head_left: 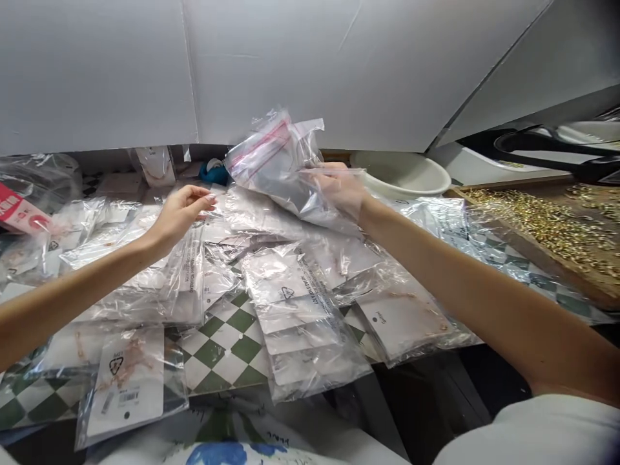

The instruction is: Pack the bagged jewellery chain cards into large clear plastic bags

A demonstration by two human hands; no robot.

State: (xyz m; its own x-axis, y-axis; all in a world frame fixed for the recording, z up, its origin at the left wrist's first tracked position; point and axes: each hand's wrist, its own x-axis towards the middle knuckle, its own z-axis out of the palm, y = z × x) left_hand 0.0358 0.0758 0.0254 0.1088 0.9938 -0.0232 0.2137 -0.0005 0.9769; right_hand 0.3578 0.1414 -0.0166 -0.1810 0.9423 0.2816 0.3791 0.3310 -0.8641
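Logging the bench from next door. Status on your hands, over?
Right hand gripping clear zip bag, lifted. Left hand open, above bagged necklace cards.

From my end there's a big white panel (310, 64) filling the top of the view, with a white basin (400, 173) just beside a wooden tray (527, 258) heaped with little gold rings (537, 216). Some black handles (547, 145) sit past those, can't tell what from. Green-and-white checkered cloth (227, 345) underneath.
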